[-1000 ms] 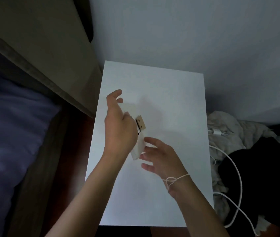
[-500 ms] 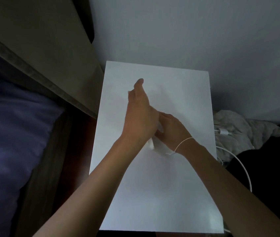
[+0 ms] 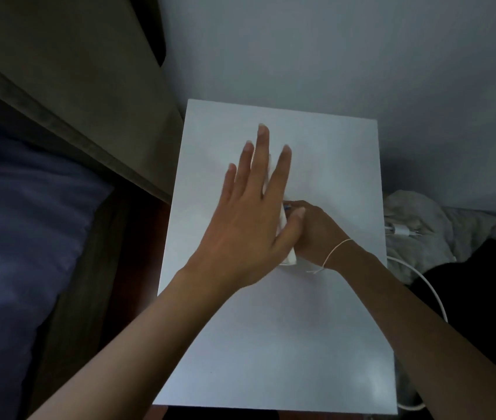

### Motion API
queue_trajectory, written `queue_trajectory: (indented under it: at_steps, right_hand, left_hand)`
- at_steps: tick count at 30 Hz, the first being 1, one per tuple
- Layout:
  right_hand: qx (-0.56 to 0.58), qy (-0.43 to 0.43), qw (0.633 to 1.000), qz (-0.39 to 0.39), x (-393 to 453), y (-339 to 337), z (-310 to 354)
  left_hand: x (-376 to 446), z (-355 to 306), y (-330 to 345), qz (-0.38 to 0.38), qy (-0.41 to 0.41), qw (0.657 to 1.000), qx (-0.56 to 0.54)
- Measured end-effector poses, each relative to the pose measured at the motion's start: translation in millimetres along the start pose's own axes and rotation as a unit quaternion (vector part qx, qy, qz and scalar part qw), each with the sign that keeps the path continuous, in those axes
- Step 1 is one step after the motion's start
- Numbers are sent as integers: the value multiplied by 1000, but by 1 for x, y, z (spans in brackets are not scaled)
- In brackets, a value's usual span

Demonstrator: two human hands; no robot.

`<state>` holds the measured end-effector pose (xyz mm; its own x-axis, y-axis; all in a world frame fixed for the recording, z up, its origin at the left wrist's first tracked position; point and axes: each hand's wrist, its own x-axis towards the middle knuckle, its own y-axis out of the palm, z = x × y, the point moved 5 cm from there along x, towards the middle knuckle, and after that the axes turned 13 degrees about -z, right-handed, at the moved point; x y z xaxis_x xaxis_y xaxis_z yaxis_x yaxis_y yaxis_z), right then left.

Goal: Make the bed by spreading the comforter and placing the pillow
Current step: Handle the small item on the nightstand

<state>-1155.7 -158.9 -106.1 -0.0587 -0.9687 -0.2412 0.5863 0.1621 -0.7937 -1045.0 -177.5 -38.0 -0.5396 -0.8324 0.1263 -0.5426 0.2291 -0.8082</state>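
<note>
Dim room, seen from above a white counter [image 3: 286,344] set against a pale wall [image 3: 362,56]. Left of the counter, past a strip of dark wood bed frame [image 3: 70,298]: a plump pillow [image 3: 13,253] in bluish-purple fabric, smooth with soft folds, lying on the bed at the foot of a grey-brown padded headboard [image 3: 67,71]. No comforter in view. Over the middle of the counter, left hand [image 3: 249,225] spread flat, fingers straight and apart, palm down, covering a small white packet [image 3: 287,237] of which only an edge shows. Right hand [image 3: 316,234] curled beside it, tucked partly beneath the left thumb, touching the packet; cannot tell whether gripping it. Thin white string [image 3: 334,253] tied around the right wrist. Right of the counter: crumpled pale cloth [image 3: 428,231], white charger plug [image 3: 401,231] and white cable [image 3: 422,283].
</note>
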Motion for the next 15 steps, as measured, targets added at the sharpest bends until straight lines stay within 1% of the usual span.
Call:
queue_trajectory:
  at_steps: [1, 4, 7, 8, 9, 11, 15]
  right_hand:
    - [11, -5, 1000, -4, -1, 0, -1]
    - [-28, -19, 999, -6, 1, 8, -7]
    - [-78, -63, 995, -25, 2, 13, -12]
    - [-88, -73, 993, -12, 2, 16, -11]
    - [-101, -91, 990, -26, 2, 17, -12]
    - [-128, -119, 984, -25, 6, 18, -11]
    - [-146, -119, 982, -3, 8, 16, -14]
  left_hand:
    - [0, 0, -1, 2, 5, 1000, 15]
    - [2, 0, -3, 11, 24, 999, 47]
    - [2, -2, -3, 25, 41, 996, 70]
    - [2, -1, -4, 24, 45, 995, 81]
    - [3, -2, -4, 24, 49, 994, 91]
    - [4, -4, -5, 28, 54, 992, 114]
    - [6, -9, -5, 27, 64, 986, 149]
